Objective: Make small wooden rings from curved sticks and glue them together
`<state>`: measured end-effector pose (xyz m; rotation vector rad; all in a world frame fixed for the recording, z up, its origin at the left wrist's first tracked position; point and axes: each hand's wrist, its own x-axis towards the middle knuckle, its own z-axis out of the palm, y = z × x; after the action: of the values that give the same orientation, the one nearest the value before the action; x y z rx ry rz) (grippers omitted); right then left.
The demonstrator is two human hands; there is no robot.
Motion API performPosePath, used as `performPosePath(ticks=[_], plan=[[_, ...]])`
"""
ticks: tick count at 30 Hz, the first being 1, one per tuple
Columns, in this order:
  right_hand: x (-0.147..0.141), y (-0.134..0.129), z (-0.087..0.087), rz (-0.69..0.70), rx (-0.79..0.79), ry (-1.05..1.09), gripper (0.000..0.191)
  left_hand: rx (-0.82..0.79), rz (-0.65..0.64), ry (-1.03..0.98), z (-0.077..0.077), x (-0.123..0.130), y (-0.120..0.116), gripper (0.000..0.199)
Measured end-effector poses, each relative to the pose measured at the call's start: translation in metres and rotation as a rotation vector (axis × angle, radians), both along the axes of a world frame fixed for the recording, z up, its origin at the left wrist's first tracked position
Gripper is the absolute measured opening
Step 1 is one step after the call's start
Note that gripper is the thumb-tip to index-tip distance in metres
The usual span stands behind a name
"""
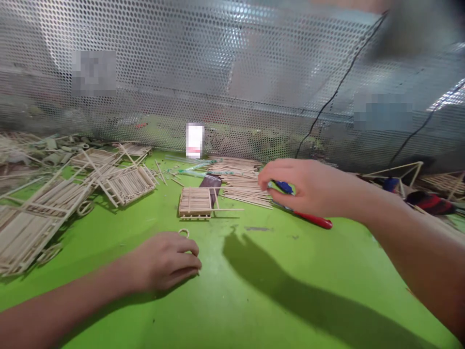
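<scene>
My left hand [167, 261] rests low over the green table with its fingers curled; whatever they hold, if anything, is hidden. Just beyond its knuckles is a small bamboo ring [184, 233]. A small cart-like bamboo model [196, 201] with two shafts pointing right stands ahead of it, against a dark block [211, 184]. Over the right end of a pile of thin bamboo sticks [240, 177] hovers my right hand [308, 186], thumb and fingers apart. A blue object [284, 187] shows through that gap. Below the hand, a red handle [316, 220] sticks out.
Several bamboo models [127, 184] and loose wheels [85, 208] crowd the left side, with cut bamboo tubes [58, 152] behind. Clear plastic wrapping [196, 167] lies near the sticks. A perforated metal screen [163, 63] closes off the back. A red-and-black item [430, 201] lies at right.
</scene>
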<state>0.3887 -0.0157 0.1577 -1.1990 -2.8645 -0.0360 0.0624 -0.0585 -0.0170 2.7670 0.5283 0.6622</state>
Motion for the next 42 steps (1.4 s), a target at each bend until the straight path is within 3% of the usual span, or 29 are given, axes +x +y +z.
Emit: performPosePath(ticks=[4,8,11,17,23,27,36,42], plan=[[-0.023,-0.020,-0.003,0.187,-0.007,0.094,0.016,-0.002,-0.015,-0.040,0.006,-0.005,0.006,0.020],[-0.043,-0.035,-0.004,0.328,-0.047,0.181,0.015,-0.172,0.150,-0.224,0.011,-0.014,0.013,0.018],[-0.055,-0.043,-0.005,0.396,-0.071,0.197,0.015,-0.331,0.264,-0.263,0.017,-0.016,0.014,0.028],[-0.075,-0.052,-0.012,0.487,-0.109,0.175,0.017,-0.414,0.188,-0.329,0.025,-0.006,0.005,0.059],[-0.082,-0.052,-0.016,0.523,-0.131,0.175,0.018,-0.480,-0.023,-0.387,0.025,0.000,-0.001,0.033],[-0.085,-0.051,-0.017,0.526,-0.143,0.194,0.019,-0.536,0.012,-0.380,0.024,0.002,-0.004,0.022],[-0.089,-0.053,-0.018,0.535,-0.170,0.219,0.019,-0.466,0.008,-0.423,0.027,0.004,-0.006,0.013],[-0.087,-0.053,-0.019,0.504,-0.162,0.232,0.020,-0.438,0.038,-0.408,0.025,0.003,-0.005,0.016]])
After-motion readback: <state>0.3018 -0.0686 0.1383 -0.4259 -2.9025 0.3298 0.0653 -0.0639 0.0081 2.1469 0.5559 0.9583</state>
